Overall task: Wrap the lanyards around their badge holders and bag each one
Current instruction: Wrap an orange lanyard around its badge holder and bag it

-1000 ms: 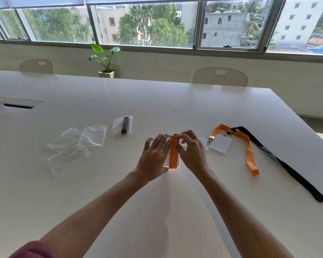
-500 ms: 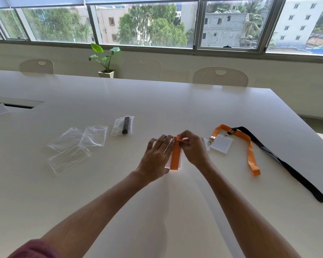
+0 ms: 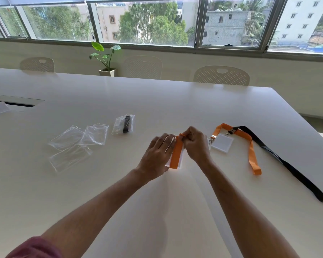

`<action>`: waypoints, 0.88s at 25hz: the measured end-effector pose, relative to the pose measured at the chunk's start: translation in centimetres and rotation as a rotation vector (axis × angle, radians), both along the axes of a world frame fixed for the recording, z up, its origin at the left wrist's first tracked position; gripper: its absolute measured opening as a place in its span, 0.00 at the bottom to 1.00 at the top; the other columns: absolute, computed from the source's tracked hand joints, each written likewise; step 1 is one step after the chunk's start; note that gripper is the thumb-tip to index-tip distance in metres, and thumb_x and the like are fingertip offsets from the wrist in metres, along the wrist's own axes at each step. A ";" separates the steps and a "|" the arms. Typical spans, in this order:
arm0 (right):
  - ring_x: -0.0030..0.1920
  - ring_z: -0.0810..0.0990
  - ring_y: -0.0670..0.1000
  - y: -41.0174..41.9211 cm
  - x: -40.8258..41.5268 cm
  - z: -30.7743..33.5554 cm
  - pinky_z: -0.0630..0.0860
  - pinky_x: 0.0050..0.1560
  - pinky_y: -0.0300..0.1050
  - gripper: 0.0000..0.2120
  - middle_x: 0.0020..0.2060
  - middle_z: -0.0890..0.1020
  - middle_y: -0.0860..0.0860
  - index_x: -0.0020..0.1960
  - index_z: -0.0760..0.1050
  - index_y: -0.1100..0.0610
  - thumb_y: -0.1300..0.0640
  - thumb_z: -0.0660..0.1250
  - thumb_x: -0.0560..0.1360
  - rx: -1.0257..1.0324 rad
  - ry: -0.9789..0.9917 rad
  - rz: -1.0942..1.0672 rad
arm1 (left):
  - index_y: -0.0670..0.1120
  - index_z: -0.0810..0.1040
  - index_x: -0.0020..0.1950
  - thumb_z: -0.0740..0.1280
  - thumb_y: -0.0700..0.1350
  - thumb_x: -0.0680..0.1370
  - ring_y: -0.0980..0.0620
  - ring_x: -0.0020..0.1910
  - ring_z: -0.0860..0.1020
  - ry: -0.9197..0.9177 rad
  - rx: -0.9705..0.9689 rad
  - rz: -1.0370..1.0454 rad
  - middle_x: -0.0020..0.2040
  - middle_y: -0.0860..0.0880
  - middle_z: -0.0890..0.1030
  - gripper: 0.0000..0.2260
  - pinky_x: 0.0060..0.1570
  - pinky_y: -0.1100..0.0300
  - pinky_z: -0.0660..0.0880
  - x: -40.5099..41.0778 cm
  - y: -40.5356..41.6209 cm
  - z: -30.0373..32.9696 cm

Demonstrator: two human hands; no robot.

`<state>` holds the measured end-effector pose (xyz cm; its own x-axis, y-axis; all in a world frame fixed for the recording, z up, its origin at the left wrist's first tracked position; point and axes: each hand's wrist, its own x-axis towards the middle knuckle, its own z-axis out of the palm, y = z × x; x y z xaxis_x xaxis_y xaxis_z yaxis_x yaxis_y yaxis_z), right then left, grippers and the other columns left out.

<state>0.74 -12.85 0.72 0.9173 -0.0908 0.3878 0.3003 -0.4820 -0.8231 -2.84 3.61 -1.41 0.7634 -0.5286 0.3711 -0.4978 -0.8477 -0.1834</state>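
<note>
Your left hand [image 3: 158, 155] lies flat over the white badge holder [image 3: 181, 158], fingers spread and pressing it to the desk [image 3: 157, 101] — that pinning is what keeps the card from turning while the strap goes round it. Your right hand [image 3: 195, 144] is closed in a pinch on the orange lanyard [image 3: 176, 154] at the holder's far edge, where the strap bunches into a small fold; the grip sits there, I judge, to keep the turns taut along the holder's length. The wrap looks nearly finished, though whether the tail is tucked is hidden behind your fingers.

Just to the right lie a second badge holder [image 3: 222, 143] with its loose orange lanyard [image 3: 253, 155] and a black lanyard [image 3: 287, 164] trailing toward the desk's right edge — both not yet wrapped. To the left, well apart from your hands, are three empty clear bags [image 3: 76, 144], and beyond them one filled bag [image 3: 123, 124] holding a dark bundle.

The desk between your hands and the bags is bare, so you have a clear sweep leftward to fetch one. Mind the right side: the loose straps lie close to your right wrist and could snag.
</note>
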 end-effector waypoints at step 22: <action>0.37 0.80 0.51 1.4 2.4 2.7 0.77 0.44 0.46 0.05 0.37 0.85 0.54 0.45 0.84 0.58 0.59 0.69 0.75 -0.462 0.122 0.371 | 0.38 0.66 0.71 0.79 0.57 0.60 0.38 0.69 0.67 -0.017 0.095 -0.039 0.69 0.38 0.70 0.47 0.70 0.43 0.61 0.7 4.1 -0.2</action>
<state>3.16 -11.48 3.40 0.8956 0.3968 0.2010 0.4337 -0.6789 -0.5925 -2.12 7.75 -1.65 0.7352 -0.5915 0.3312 -0.5265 -0.8059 -0.2706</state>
